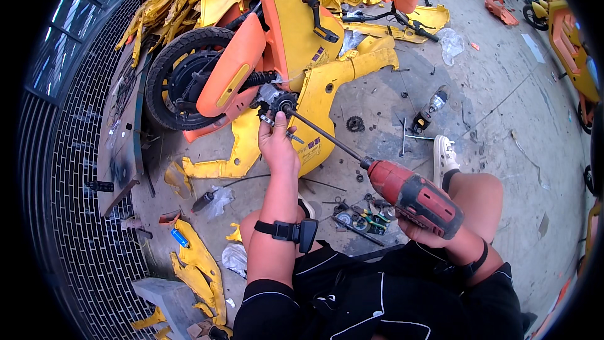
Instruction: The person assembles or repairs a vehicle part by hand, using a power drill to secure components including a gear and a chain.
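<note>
My right hand (420,233) is wrapped round the handle of a red and black cordless impact wrench (415,196). From its chuck a long dark extension bar (327,136) reaches up and left to the dark round hub (286,102) of a yellow and orange bike (299,25) lying on its side. Right below that hub my left hand (280,145) is closed, thumb and fingers pinching a narrow grey metal piece (269,121). The fingers partly cover this piece, so its exact kind is unclear. A loose yellow body panel (314,94) lies beside the hub.
A black rear wheel (189,79) juts out at the left. Right of the hub lie a toothed sprocket (355,124), another power tool (431,110) and a T-handle wrench (404,137). Pliers and small parts (365,217) lie between my legs. Yellow panels (170,16) are heaped behind.
</note>
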### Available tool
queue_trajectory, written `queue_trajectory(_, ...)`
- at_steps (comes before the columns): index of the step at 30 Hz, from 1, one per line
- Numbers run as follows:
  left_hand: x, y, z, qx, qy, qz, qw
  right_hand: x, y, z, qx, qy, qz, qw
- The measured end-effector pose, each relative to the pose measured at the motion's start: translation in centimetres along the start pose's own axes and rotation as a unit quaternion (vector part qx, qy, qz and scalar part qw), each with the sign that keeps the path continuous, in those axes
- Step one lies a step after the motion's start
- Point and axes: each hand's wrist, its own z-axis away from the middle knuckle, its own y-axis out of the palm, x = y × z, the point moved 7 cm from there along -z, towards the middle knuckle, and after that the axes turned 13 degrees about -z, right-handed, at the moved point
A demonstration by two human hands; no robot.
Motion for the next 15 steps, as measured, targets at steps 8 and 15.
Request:
queue_trajectory(8,0.3,-0.2,-0.1,0.000,-0.001,-0.001,1.000,-1.8,0.0,1.6,-0.033,0.088,-0.088,0.992)
queue_trajectory(15,0.7,-0.1,0.0,-0.003,-0.012,-0.002,1.000,-1.3,0.1,0.9,-0.035,0.074,-0.068,0.994)
